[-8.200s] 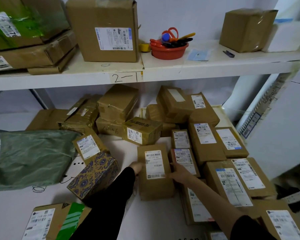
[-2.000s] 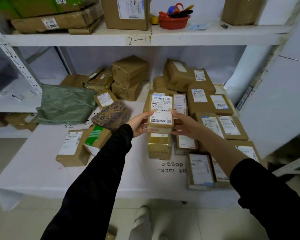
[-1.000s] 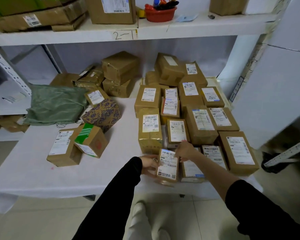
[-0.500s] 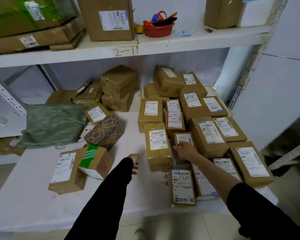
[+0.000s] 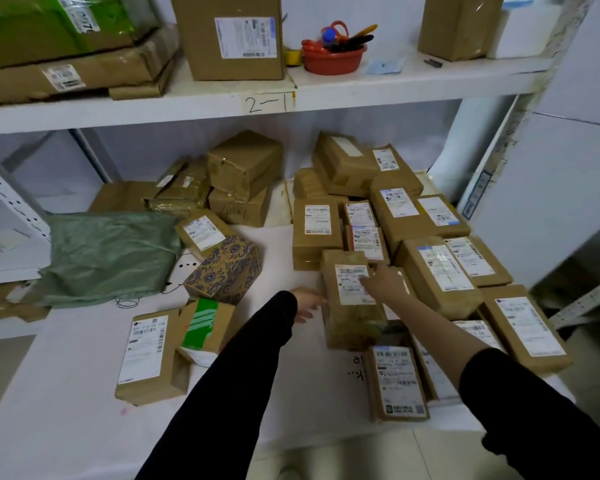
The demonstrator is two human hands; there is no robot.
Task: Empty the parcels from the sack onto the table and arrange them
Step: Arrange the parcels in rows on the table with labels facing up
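Head view, the only one you have. The taped parcel [image 5: 352, 306] lies on the white table [image 5: 66, 393] right in front of you. Its long axis runs away from you, near end to far end, and its label [image 5: 352, 284] faces up. Your hands bracket it.

Your left hand [image 5: 307, 303] is at the parcel's left flank. The fingers look straight and reach to the side wall, touching or nearly so, and they curl round nothing. Your right hand [image 5: 383, 282] comes in from the other side and lies across the top right edge. Its fingers stretch flat over the label's corner, pressing rather than pinching. The thumb is hidden, so that's a judgement. Neither hand has a real hold, and both sit equally near.

What the move turns on is the parcel's right flank. It sits close to the labelled rows [image 5: 440, 268], with a thin one [image 5: 397, 382] just beside its near end. Bare table lies to its left, so you're nudging it square to the row, I'd say.

The green sack [image 5: 108, 254] lies slack and flat, well off to the left. A patterned box [image 5: 224, 268] and a green-striped one [image 5: 205, 327] near it aren't lined up yet.
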